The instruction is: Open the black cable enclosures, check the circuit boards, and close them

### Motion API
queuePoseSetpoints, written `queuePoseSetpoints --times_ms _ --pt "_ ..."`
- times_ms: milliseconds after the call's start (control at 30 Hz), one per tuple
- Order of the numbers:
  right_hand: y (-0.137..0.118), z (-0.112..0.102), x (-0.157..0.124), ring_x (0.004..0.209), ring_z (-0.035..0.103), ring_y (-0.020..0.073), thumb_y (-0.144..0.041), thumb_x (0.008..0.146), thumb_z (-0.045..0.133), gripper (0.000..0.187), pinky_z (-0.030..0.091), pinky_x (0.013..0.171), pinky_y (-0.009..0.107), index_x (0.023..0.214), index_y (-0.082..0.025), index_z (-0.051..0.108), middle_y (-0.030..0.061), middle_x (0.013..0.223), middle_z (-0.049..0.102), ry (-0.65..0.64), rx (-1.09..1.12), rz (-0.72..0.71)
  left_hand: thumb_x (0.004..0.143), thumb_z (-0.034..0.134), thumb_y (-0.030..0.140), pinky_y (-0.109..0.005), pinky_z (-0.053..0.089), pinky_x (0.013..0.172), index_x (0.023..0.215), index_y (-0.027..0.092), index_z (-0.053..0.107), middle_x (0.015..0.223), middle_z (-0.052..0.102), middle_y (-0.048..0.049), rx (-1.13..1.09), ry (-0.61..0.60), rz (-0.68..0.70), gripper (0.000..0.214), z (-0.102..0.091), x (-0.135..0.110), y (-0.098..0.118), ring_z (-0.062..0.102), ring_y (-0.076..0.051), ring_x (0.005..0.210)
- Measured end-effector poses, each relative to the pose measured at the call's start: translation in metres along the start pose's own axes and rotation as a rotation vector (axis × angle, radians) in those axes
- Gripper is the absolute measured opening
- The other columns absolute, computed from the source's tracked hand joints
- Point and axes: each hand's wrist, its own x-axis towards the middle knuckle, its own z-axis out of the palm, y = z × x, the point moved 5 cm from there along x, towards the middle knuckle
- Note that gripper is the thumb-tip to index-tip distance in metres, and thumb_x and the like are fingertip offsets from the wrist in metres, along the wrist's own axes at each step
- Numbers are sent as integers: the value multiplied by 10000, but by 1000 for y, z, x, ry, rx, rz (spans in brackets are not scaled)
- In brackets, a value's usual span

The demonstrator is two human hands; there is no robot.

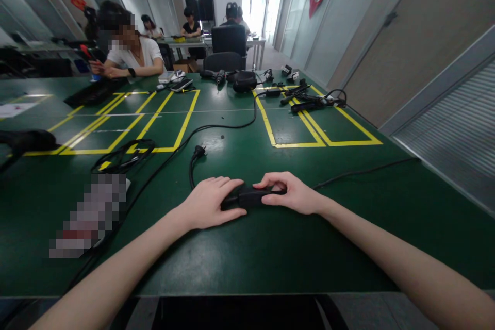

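A black power adapter (251,197) lies low over the green table in front of me, between my two hands. My left hand (207,202) is curled at its left end, thumb and forefinger on either side of a black cord connector (229,202). Whether the connector is fully seated in the adapter I cannot tell. My right hand (294,194) grips the adapter's right end between thumb and fingers. Behind my left hand the cord rises to a two-pin plug (199,151). A thin cable (367,168) runs off to the right from beside my right hand.
A coiled black cable (126,157) and a pixelated flat object (93,211) lie on the left. A long cable (201,128) crosses the table (232,263). Farther back are a drill (219,77), a black pouch (244,82) and tangled cables (305,100). A person (133,56) sits at back left.
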Motion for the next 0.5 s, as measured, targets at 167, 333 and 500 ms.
queuePoseSetpoints --times_ms 167,333,500 --pt "1 -43 -4 425 399 49 -540 799 818 439 232 410 183 958 -157 674 81 857 794 210 281 98 991 619 497 -492 524 1038 1573 177 376 1237 701 -137 46 344 -69 707 -30 -7 -29 655 -313 1160" --pt "-3 -106 -23 369 123 15 -582 822 699 398 146 411 219 893 -196 632 38 804 757 672 407 -1 1006 593 361 -610 291 1270 1676 268 147 1698 316 -171 169 582 -88 810 -40 -12 -32 303 -385 1572" --pt "-11 -159 -57 420 56 46 -504 933 467 305 146 439 271 890 -231 598 36 921 704 1073 382 -113 994 603 323 -612 323 1263 1617 231 357 1680 359 -182 132 331 -31 676 -11 -6 -23 325 -377 1569"
